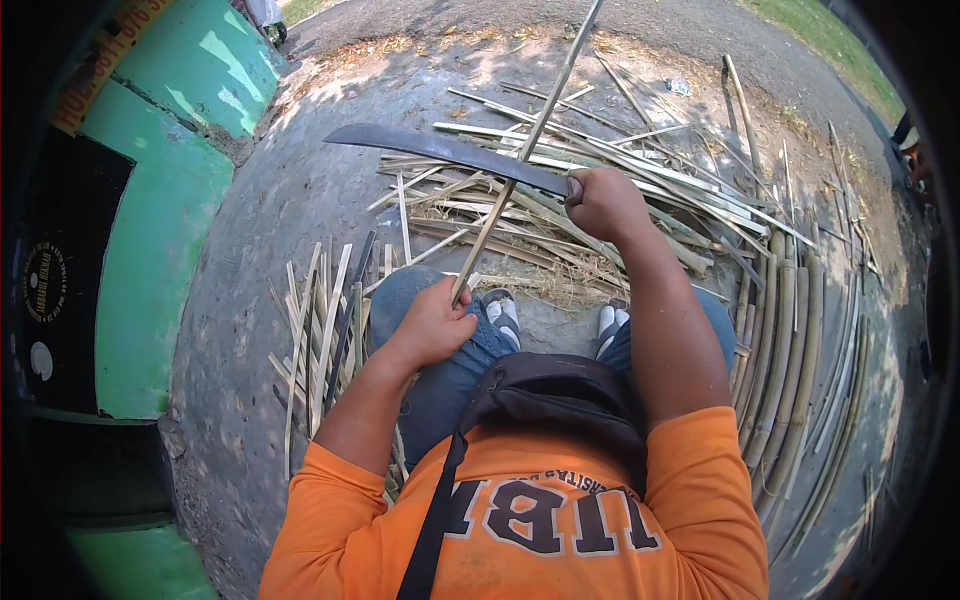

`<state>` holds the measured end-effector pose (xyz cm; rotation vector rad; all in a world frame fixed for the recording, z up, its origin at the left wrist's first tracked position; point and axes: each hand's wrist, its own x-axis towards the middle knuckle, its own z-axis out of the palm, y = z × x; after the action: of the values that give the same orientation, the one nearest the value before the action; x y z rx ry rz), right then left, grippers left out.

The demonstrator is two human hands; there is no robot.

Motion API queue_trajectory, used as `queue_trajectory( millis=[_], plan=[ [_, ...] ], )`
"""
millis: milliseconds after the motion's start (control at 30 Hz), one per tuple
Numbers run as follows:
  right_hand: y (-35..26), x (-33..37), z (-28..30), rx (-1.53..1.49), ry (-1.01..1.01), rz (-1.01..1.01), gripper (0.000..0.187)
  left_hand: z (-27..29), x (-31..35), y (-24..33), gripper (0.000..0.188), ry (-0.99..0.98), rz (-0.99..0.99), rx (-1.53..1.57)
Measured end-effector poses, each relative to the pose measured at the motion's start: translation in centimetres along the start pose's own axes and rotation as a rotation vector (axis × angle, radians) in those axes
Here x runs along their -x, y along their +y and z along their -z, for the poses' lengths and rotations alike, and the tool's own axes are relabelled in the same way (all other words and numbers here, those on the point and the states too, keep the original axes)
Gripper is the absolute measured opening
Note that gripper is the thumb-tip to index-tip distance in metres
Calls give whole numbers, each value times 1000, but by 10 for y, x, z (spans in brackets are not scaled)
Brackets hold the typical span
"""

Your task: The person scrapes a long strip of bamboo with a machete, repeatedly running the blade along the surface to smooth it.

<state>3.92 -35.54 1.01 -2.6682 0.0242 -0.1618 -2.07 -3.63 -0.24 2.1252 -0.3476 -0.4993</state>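
Note:
My left hand (437, 322) is closed round the lower end of a long, thin bamboo strip (484, 238), just above my left knee. The strip slants up and away to the right, past the top edge of the view. In my right hand (607, 203) is the handle of a machete (440, 149), gripped in a fist. Its long dark blade points left and crosses the bamboo strip near the handle end. Blade and strip overlap here; whether the edge touches the strip I cannot tell.
A heap of split bamboo strips (500, 215) lies on the concrete beyond my feet. More strips (325, 320) are bundled by my left leg. Several bamboo poles (790, 340) lie at my right. A green wall (150, 260) stands on the left; a black bag (560, 400) rests on my lap.

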Motion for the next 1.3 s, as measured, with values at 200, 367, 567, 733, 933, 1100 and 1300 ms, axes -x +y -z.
queue_trajectory(
  millis=[200,367,567,733,933,1100,1300],
  plan=[
    [-21,10,4,-98,60,-30,19,5,2,6,27,-30,47,28],
    [-43,24,18,44,-130,179,14,3,3,7,28,-13,5,4],
    [9,-8,18,-152,135,-146,24,13,27,23,29,16,-1,-35],
    [20,-8,13,-760,238,-184,42,24,46,28,29,131,-56,-200],
    [-28,5,1,-1639,195,-151,53,6,59,37,30,286,-150,-341],
    [-34,14,8,-1803,171,-123,48,-8,60,32,32,405,-167,-441],
    [-32,17,9,-1827,132,-174,29,-7,66,30,39,390,-181,-571]
  ],
)
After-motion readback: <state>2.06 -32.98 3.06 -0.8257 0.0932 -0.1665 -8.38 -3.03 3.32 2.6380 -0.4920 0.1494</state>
